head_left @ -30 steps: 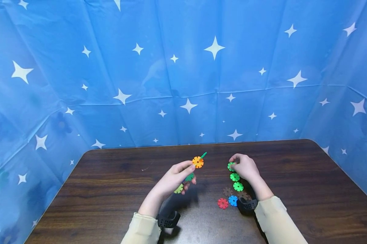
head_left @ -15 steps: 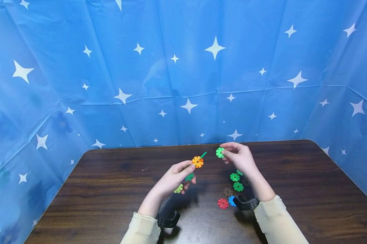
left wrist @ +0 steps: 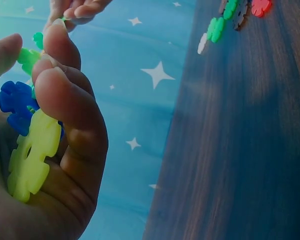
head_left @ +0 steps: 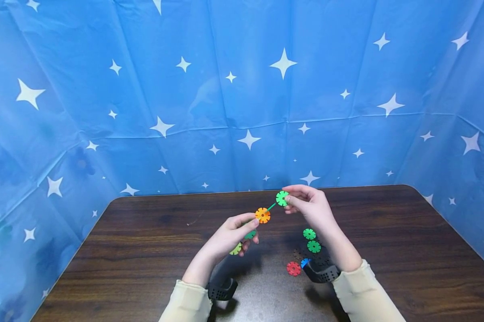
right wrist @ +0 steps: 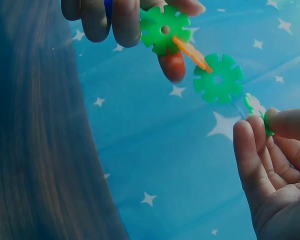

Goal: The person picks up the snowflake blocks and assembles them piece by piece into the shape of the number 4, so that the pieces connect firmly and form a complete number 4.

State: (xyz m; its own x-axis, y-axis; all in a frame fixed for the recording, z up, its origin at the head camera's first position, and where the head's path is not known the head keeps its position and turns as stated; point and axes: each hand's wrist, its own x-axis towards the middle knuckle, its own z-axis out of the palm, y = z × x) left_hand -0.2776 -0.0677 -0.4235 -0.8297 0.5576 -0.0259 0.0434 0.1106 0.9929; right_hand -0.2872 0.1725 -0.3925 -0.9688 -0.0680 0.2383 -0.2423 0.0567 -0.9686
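Observation:
My left hand (head_left: 225,237) holds a chain of notched plastic discs, joined edge to edge. A yellow disc (left wrist: 37,155) and a blue disc (left wrist: 17,100) lie against its palm in the left wrist view. Out past its fingertips are an orange disc (head_left: 263,215) and a green disc (right wrist: 218,79), which appears edge-on in the head view. My right hand (head_left: 314,208) pinches another green disc (head_left: 281,198) between thumb and fingers. That disc is at the chain's green end; whether their notches interlock, I cannot tell.
On the dark wooden table (head_left: 145,250) lie loose discs near the right forearm: green discs (head_left: 314,246), a red disc (head_left: 293,269), a partly covered blue disc (head_left: 305,263) and dark brown ones. A blue star-patterned curtain (head_left: 242,89) hangs behind the table.
My right hand has picked up a green disc from the table and carried it up and left to the end of the chain. The left hand stays almost in place.

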